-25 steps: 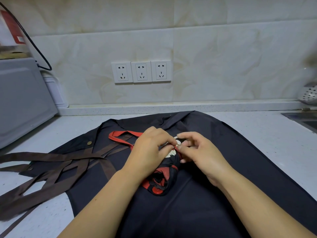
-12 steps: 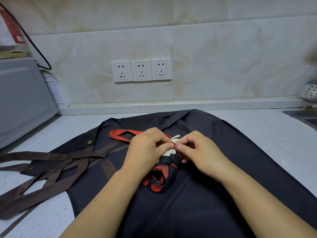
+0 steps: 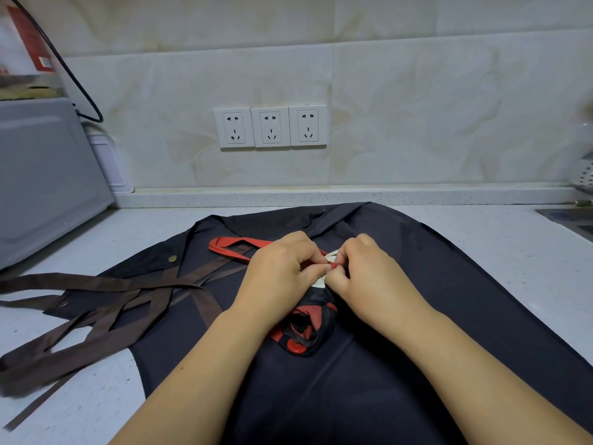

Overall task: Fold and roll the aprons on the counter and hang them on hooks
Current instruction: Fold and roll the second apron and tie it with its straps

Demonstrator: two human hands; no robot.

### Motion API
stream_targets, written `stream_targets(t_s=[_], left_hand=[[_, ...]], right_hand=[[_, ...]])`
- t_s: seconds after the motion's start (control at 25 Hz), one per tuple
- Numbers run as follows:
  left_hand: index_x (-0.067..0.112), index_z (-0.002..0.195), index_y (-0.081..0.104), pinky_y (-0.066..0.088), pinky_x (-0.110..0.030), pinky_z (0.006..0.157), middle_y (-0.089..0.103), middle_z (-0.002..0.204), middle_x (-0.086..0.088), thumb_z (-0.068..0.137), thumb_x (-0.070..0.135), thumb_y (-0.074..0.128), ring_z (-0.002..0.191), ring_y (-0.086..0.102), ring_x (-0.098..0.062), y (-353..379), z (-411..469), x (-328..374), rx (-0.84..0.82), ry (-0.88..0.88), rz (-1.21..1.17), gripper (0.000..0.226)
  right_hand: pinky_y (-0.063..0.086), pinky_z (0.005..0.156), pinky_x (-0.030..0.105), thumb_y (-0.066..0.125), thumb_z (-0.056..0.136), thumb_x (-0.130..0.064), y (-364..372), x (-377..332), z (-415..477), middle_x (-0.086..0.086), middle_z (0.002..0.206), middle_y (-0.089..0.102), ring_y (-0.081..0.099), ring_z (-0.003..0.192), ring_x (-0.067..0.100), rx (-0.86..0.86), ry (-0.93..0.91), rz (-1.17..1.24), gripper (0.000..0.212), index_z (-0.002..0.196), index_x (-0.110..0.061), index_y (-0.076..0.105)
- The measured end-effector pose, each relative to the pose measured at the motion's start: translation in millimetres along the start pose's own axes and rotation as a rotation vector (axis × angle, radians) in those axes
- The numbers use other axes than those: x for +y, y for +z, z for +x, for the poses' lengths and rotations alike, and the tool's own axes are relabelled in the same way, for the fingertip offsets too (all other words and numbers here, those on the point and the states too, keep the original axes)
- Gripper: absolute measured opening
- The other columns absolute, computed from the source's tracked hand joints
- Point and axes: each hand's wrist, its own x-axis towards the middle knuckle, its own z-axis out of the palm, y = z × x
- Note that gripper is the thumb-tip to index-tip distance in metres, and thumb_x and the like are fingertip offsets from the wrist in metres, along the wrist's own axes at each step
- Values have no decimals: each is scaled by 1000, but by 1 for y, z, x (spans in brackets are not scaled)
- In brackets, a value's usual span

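A rolled black-and-red apron lies on top of a dark navy apron spread flat over the counter. My left hand and my right hand meet above the roll's far end, both pinching its red strap between fingertips. A loop of the same red strap lies to the left of my left hand. The navy apron's brown straps trail across the counter to the left. The roll's far end is hidden under my hands.
A grey appliance stands at the left with a black cable behind it. Three wall sockets sit on the tiled wall. A sink edge shows at the right. White counter lies around the aprons.
My two hands have drawn closer together over the roll, fingertips now touching on the red strap. The roll and the navy apron have stayed in place.
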Motion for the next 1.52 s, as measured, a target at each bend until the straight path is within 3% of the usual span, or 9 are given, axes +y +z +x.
stream_targets(t_s=[0.24, 0.48, 0.64, 0.76, 0.88, 1.08, 1.2, 1.28, 1.52], left_hand=[[27, 73, 64, 46, -32, 63, 56, 79, 14, 82, 27, 72, 72, 49, -4, -2, -1, 3, 6, 36, 81, 11], [27, 74, 67, 47, -27, 67, 60, 80, 14, 78, 23, 74, 75, 55, -5, 0, 0, 2, 22, 56, 65, 9], [29, 76, 62, 46, -26, 66, 57, 81, 14, 81, 27, 72, 76, 53, -4, -1, 1, 1, -1, 56, 60, 11], [37, 81, 54, 39, -24, 66, 52, 87, 16, 89, 44, 61, 83, 45, -1, -9, 3, -1, -110, 47, 178, 13], [36, 85, 52, 35, -26, 65, 50, 92, 15, 93, 46, 52, 86, 43, -1, -14, 5, -2, -206, 64, 209, 12], [30, 79, 58, 44, -32, 72, 53, 86, 11, 92, 31, 60, 79, 52, -9, -20, 5, -12, -273, -11, -44, 13], [21, 78, 61, 40, -21, 71, 55, 83, 5, 92, 22, 63, 77, 51, -11, -23, 6, -18, -300, -51, -133, 14], [19, 79, 58, 37, -14, 66, 54, 82, 6, 93, 24, 60, 74, 49, -7, -18, 5, -15, -297, -93, -108, 15], [18, 70, 46, 37, -28, 59, 43, 62, 10, 87, 50, 62, 58, 41, -9, -4, 6, -5, -270, -192, -107, 39]], right_hand=[[32, 51, 26, 46, 91, -32, 0, -3, -5, -4, 92, 38, 49, 67, 20, -14, 23, -6, 17, 88, -16, 44], [37, 64, 35, 38, 93, -35, 1, -2, -5, -4, 91, 41, 52, 76, 24, -32, 38, -19, 18, 85, -19, 42], [38, 63, 34, 39, 92, -34, 2, 3, -1, -4, 83, 48, 50, 75, 19, -62, -5, -66, 26, 75, -16, 47], [46, 59, 34, 45, 94, -31, -5, 13, 1, -4, 68, 52, 51, 63, 12, -150, 59, 239, 32, 70, -10, 48], [54, 60, 29, 48, 96, -30, -10, 20, 0, -2, 64, 55, 59, 60, 11, -264, 122, 481, 33, 68, -13, 52], [56, 71, 36, 51, 94, -29, -9, 28, 4, 1, 65, 61, 67, 61, 20, -284, 128, 490, 29, 80, -4, 58], [55, 69, 31, 50, 95, -25, -10, 33, 3, 4, 66, 63, 69, 62, 22, -314, 163, 498, 26, 79, -7, 59], [53, 67, 30, 49, 97, -29, -8, 32, 1, 7, 65, 64, 68, 61, 24, -332, 206, 527, 30, 76, -10, 57], [54, 62, 40, 40, 93, -58, -3, 24, -3, 1, 57, 58, 63, 55, 24, -272, 232, 448, 49, 74, -15, 51]])
